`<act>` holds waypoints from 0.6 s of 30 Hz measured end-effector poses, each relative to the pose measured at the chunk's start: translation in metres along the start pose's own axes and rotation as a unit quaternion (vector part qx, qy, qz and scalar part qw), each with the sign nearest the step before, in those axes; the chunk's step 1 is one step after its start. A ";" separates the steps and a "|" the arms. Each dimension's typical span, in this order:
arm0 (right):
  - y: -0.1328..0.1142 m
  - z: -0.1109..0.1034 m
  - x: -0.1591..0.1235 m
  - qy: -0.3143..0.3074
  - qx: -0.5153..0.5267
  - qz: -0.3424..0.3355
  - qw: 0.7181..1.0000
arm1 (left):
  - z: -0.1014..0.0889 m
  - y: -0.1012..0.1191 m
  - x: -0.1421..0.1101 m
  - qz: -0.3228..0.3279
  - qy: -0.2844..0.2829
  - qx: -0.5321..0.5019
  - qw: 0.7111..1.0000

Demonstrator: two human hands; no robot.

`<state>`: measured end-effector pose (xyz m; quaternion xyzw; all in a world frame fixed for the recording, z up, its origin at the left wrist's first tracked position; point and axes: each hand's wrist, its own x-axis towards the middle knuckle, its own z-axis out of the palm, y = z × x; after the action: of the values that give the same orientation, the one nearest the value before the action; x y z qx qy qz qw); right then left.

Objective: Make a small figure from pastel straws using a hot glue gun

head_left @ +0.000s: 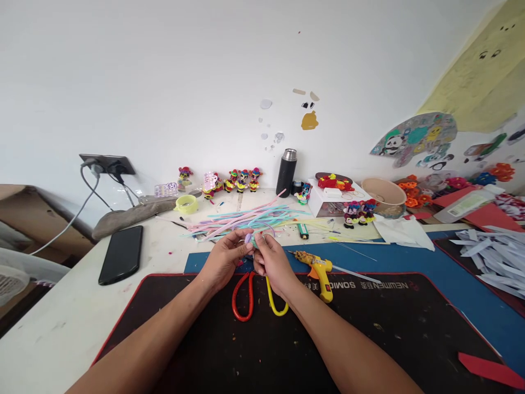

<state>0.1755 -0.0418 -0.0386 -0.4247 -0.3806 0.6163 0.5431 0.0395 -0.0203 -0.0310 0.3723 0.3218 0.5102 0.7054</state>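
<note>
In front of me both hands meet over the dark desk mat, fingers pinched round a small purple and teal pipe cleaner piece (248,238). My left hand (228,255) is closed on its left side. Closed from the right is my right hand (272,259), its thumb against the teal part. A thin purple strand curves up behind the right fingers. Under the hands lie what look like scissors with one red handle (234,306) and one yellow handle (279,313); their blades are hidden.
A yellow glue gun (324,273) lies right of my hands. Behind them spreads a pile of pastel pipe cleaners (229,221). A black flask (286,174) stands by the wall near several small figures. A phone (121,255) lies left, white paper strips (492,257) right.
</note>
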 end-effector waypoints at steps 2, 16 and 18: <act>0.000 0.000 0.000 -0.005 -0.004 0.002 1.000 | 0.000 0.000 0.000 0.002 0.001 -0.001 1.000; -0.008 0.000 -0.006 -0.051 -0.007 0.038 0.998 | 0.000 0.009 0.001 0.028 0.019 0.003 0.999; -0.010 0.000 -0.006 -0.051 -0.004 0.040 0.998 | 0.000 0.010 0.001 0.033 0.027 0.000 0.999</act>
<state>0.1792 -0.0467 -0.0288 -0.4103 -0.3926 0.6569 0.4960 0.0347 -0.0173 -0.0224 0.3689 0.3283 0.5425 0.6795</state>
